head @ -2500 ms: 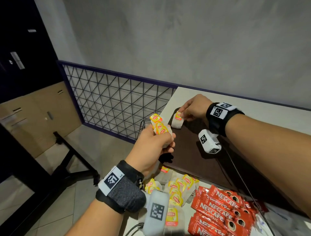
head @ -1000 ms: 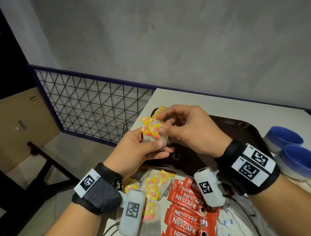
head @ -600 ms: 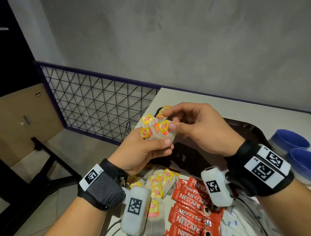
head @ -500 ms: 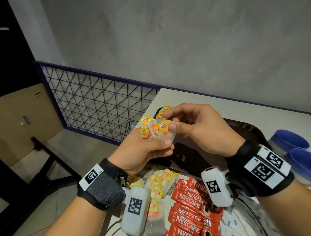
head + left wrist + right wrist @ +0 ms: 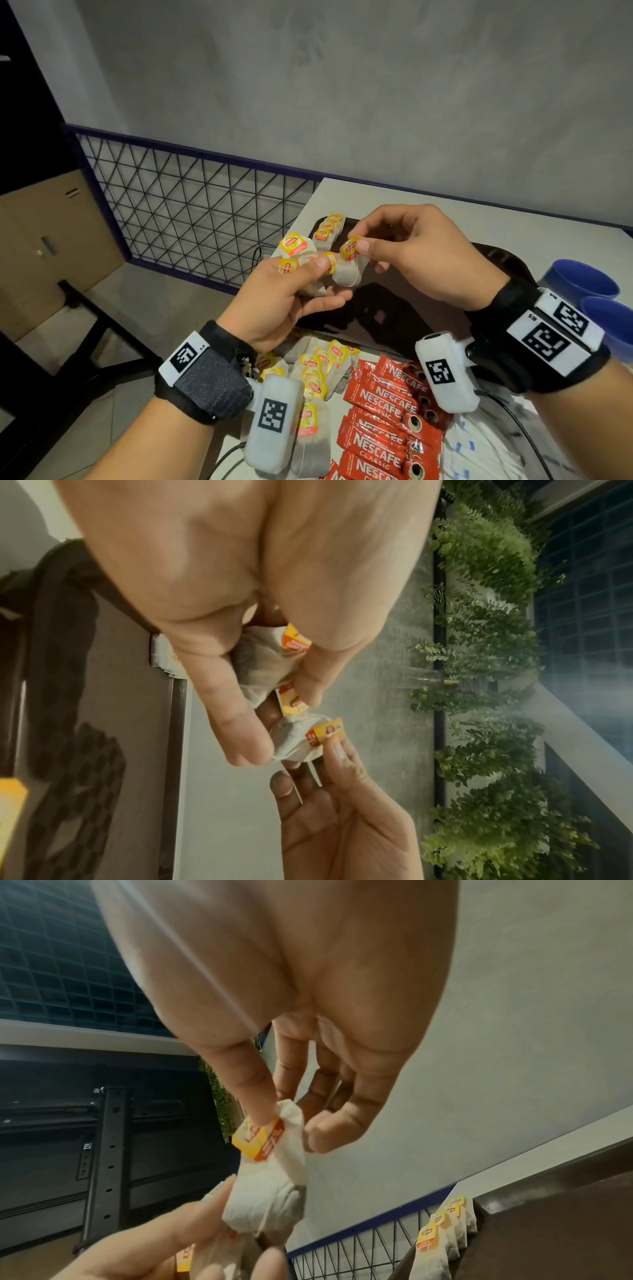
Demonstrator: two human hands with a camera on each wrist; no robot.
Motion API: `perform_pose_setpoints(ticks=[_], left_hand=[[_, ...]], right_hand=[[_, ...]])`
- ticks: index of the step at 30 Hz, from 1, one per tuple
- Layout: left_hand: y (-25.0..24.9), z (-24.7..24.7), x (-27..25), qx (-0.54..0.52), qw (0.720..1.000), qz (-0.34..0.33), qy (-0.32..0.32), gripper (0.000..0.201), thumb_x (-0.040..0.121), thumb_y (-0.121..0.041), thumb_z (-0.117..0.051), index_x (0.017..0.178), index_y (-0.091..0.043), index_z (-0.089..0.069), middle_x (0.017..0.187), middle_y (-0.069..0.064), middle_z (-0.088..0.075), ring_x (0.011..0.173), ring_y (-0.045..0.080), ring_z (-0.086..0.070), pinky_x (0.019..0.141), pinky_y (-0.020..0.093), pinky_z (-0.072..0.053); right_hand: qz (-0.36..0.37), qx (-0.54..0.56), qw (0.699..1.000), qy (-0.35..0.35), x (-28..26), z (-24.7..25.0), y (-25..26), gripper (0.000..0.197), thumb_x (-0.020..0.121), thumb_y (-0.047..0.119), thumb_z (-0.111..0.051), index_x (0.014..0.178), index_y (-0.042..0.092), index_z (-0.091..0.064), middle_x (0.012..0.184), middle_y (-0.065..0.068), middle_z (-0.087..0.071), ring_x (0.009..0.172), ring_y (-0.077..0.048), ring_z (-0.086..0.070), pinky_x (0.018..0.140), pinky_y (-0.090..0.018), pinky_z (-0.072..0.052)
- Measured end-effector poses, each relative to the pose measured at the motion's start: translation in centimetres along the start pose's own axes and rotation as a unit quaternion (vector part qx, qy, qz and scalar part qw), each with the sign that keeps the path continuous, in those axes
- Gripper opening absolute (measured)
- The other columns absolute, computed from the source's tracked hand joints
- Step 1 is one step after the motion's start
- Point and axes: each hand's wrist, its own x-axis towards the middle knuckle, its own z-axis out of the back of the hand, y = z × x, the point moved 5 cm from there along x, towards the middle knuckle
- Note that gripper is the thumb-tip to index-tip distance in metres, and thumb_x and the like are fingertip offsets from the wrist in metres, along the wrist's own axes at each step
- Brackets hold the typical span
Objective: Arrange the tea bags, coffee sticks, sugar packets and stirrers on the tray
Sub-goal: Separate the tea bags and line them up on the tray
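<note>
Head view. A dark brown tray lies on the pale bench, its far left corner close to the bench's left edge, beyond which a wire-mesh railing and the floor lie below. A short row of tea bags on the tray stands along that far left corner; the rest of the visible tray floor is bare. Both hands hover over the tray's near left part.

The left hand, palm turned inward, grips a small bunch of tea bags, thumb pressed across their tops and fingers curled beneath. The right hand pinches the yellow tag of a single tea bag between thumb and forefinger; the remaining fingers are loosely bent and apart. In the left wrist view this bag still touches the left fingertips.

Near the bench's front edge lie loose tea bags, red coffee sticks and white sugar packets, partly covered by the wrist cameras and cut off by the frame. Two blue cups stand just right of the tray, the nearer one behind the right wrist strap. Stirrers cannot be made out. The tray's right side is hidden behind the right forearm.
</note>
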Motion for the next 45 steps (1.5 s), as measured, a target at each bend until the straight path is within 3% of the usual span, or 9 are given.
perform_pose_setpoints(ticks=[4,9,12,21,25,29,34,41,45], left_hand=[[0.1,0.2,0.1,0.021,1.0,-0.01,-0.004,0.026,0.1,-0.014,-0.057,0.12,-0.004,-0.071,0.109,0.021,-0.076,0.092,0.033,-0.076,0.073,0.028,-0.063],[0.1,0.6,0.5,0.059,0.998,-0.032,-0.008,0.03,0.102,-0.002,-0.051,0.125,-0.008,-0.069,0.11,0.014,-0.074,0.075,0.022,-0.069,0.062,0.026,-0.057],[0.3,0.6,0.6,0.049,0.998,-0.033,-0.014,0.022,0.1,-0.004,-0.057,0.117,-0.003,-0.071,0.091,0.014,-0.067,0.069,0.018,-0.058,0.054,0.023,-0.048],[0.3,0.2,0.4,0.072,0.996,-0.051,0.001,0.022,0.082,-0.014,-0.07,0.098,0.001,-0.07,0.076,0.008,-0.062,0.065,0.016,-0.054,0.049,0.02,-0.042],[0.1,0.3,0.4,0.053,0.996,-0.065,0.015,0.025,0.09,-0.01,-0.072,0.108,0.007,-0.068,0.078,0.012,-0.06,0.064,0.015,-0.055,0.05,0.02,-0.043],[0.2,0.5,0.5,0.077,0.994,-0.071,0.003,0.011,0.089,-0.002,-0.069,0.099,0.003,-0.068,0.075,0.01,-0.06,0.064,0.016,-0.055,0.05,0.02,-0.044],[0.4,0.7,0.5,0.068,0.996,-0.064,-0.009,0.01,0.093,0.0,-0.065,0.102,-0.001,-0.07,0.077,0.009,-0.064,0.063,0.015,-0.056,0.049,0.02,-0.045],[0.5,0.8,0.7,0.084,0.994,-0.07,-0.02,0.008,0.094,0.0,-0.066,0.1,-0.002,-0.07,0.076,0.009,-0.063,0.064,0.016,-0.057,0.05,0.02,-0.046],[0.6,1.0,0.8,0.094,0.992,-0.079,-0.026,0.009,0.093,0.001,-0.067,0.102,0.0,-0.07,0.077,0.011,-0.062,0.065,0.016,-0.057,0.051,0.02,-0.046]], right_hand=[[-0.008,-0.009,1.0,-0.001,-0.1,0.0,-0.1,0.006,0.095,0.014,-0.073,0.097,0.016,-0.078,0.095,0.001,-0.078,0.09,-0.023,-0.073,0.073,-0.035,-0.061],[-0.013,0.001,1.0,0.019,-0.3,0.0,0.3,0.008,0.093,0.017,-0.074,0.099,0.02,-0.079,0.094,-0.003,-0.078,0.089,-0.03,-0.07,0.067,-0.03,-0.056],[-0.018,-0.002,0.999,0.045,-0.3,-0.5,0.4,0.011,0.093,0.016,-0.074,0.101,0.022,-0.079,0.094,-0.006,-0.078,0.092,-0.032,-0.07,0.064,-0.024,-0.054],[0.003,-0.013,0.997,0.077,-0.3,-1.5,0.6,0.028,0.1,0.003,-0.062,0.107,0.024,-0.08,0.108,0.003,-0.076,0.086,-0.013,-0.073,0.065,-0.022,-0.057],[-0.008,-0.013,0.999,0.048,-0.2,-1.3,0.5,0.022,0.098,0.004,-0.067,0.102,0.021,-0.08,0.099,-0.005,-0.077,0.082,-0.024,-0.075,0.066,-0.031,-0.062],[-0.023,0.011,0.999,0.024,-0.1,-1.3,0.5,0.015,0.093,0.002,-0.073,0.097,0.016,-0.078,0.092,-0.01,-0.077,0.071,-0.029,-0.076,0.068,-0.04,-0.064],[-0.03,-0.001,1.0,0.001,-0.2,-0.9,0.9,0.01,0.09,0.003,-0.076,0.091,0.013,-0.078,0.086,-0.005,-0.077,0.066,-0.018,-0.075,0.062,-0.03,-0.061],[-0.056,-0.046,0.997,-0.022,-0.1,-0.7,0.9,0.01,0.091,0.009,-0.075,0.087,0.018,-0.077,0.082,-0.002,-0.076,0.067,-0.025,-0.075,0.061,-0.033,-0.064],[-0.078,-0.034,0.996,-0.029,0.0,-1.0,0.4,0.007,0.091,0.008,-0.074,0.089,0.014,-0.076,0.077,-0.01,-0.075,0.06,-0.018,-0.072,0.059,-0.029,-0.062]])
